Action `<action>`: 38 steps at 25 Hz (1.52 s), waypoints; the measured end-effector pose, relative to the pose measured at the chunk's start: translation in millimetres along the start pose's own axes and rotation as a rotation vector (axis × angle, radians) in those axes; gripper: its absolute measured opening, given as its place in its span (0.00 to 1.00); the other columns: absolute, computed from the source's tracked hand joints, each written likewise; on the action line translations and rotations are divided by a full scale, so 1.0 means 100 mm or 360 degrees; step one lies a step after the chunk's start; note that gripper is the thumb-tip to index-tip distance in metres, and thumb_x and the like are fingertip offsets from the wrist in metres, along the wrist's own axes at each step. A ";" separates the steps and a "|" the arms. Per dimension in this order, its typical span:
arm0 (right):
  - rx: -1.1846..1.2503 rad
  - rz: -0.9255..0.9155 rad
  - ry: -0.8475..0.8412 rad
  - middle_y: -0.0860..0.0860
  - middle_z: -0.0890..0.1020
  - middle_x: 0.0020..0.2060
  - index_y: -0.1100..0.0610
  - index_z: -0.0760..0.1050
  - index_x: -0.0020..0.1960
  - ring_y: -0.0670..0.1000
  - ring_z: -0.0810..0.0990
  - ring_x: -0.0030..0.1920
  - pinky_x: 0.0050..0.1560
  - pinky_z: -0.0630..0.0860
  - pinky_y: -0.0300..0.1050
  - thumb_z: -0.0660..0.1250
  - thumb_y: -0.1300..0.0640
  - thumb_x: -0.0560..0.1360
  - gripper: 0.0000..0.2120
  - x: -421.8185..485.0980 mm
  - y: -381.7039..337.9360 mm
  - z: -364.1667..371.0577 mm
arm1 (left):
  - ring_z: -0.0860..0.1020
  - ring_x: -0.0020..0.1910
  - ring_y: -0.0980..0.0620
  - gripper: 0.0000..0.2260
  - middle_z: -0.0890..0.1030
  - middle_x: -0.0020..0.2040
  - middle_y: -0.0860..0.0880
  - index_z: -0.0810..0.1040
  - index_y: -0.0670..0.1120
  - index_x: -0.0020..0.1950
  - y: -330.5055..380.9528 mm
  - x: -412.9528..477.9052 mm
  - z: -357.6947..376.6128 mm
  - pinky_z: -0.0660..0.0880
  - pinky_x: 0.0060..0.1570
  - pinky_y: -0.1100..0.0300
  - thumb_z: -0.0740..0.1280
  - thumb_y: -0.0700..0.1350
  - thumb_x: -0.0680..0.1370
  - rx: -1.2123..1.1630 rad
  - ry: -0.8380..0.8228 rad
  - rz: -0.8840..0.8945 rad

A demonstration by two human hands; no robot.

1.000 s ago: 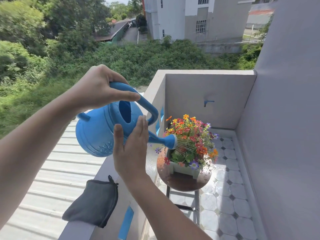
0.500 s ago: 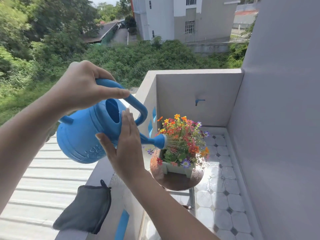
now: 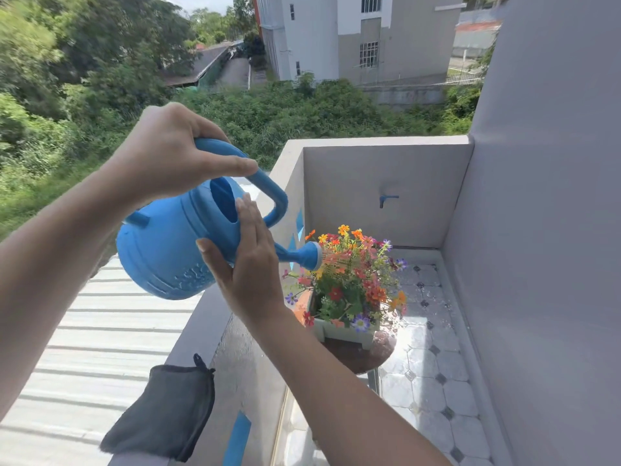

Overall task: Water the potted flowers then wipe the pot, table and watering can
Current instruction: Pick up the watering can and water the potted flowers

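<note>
1. The blue plastic watering can (image 3: 168, 253) is held in the air above the balcony's parapet ledge (image 3: 201, 327), tipped forward so that its spout points right and down.
2. The left hand (image 3: 171, 156) grips the can's arched top handle, with the fingers curled over it and the thumb lying along its upper side.
3. The right hand (image 3: 250, 264) lies flat against the can's side near the base of the spout, fingers straight and close together.
4. The round sprinkler head (image 3: 311, 255) on the spout sits just beside the top of the flowers (image 3: 353, 280), and fine streams of water spray from it into the blooms.
5. The flowers are a dense mix of orange, red, yellow and purple, standing in a pale rectangular pot (image 3: 346, 334).
6. The pot rests on a small round brown worktop (image 3: 353, 359), which stands on the balcony's tiled floor (image 3: 437, 381).
7. A dark grey cloth (image 3: 164, 412) is draped over the parapet ledge, below the can.
8. A small tap (image 3: 386, 199) juts from the far balcony wall.
9. Beyond the parapet lie a corrugated roof (image 3: 84, 348), thick greenery and a pale building (image 3: 353, 38).
</note>
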State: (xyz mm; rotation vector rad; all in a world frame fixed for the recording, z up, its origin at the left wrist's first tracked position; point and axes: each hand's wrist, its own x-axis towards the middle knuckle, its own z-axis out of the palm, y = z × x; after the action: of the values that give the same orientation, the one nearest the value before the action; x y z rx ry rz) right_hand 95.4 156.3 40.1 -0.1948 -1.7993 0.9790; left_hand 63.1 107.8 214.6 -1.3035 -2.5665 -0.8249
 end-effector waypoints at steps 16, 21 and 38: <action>0.0106 0.0254 -0.0092 0.60 0.68 0.69 0.64 0.62 0.71 0.56 0.64 0.71 0.71 0.64 0.53 0.49 0.33 0.73 0.40 -0.10 0.02 -0.23 | 0.63 0.17 0.57 0.12 0.68 0.24 0.48 0.82 0.48 0.36 0.09 0.11 0.20 0.56 0.15 0.71 0.75 0.56 0.66 -0.0017 -0.0174 -0.0095; 0.0154 0.0310 -0.0171 0.61 0.67 0.70 0.65 0.61 0.71 0.56 0.62 0.72 0.71 0.63 0.56 0.56 0.38 0.74 0.37 0.12 0.09 -0.06 | 0.63 0.23 0.52 0.13 0.69 0.24 0.48 0.83 0.47 0.38 0.02 0.32 0.15 0.59 0.16 0.68 0.74 0.57 0.67 0.0122 -0.0177 -0.0096; -0.0041 0.0335 -0.0113 0.56 0.65 0.72 0.60 0.58 0.73 0.53 0.60 0.73 0.72 0.55 0.42 0.49 0.33 0.73 0.40 0.20 0.41 -0.24 | 0.61 0.19 0.55 0.25 0.67 0.21 0.50 0.81 0.40 0.34 0.04 0.64 0.52 0.59 0.19 0.65 0.67 0.63 0.72 0.0198 -0.0151 0.0114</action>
State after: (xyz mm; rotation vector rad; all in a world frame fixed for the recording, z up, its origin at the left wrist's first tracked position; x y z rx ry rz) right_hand 94.4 207.0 29.4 -0.3757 -1.8842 1.1223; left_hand 33.0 182.5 195.7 -1.4194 -2.5778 -0.5942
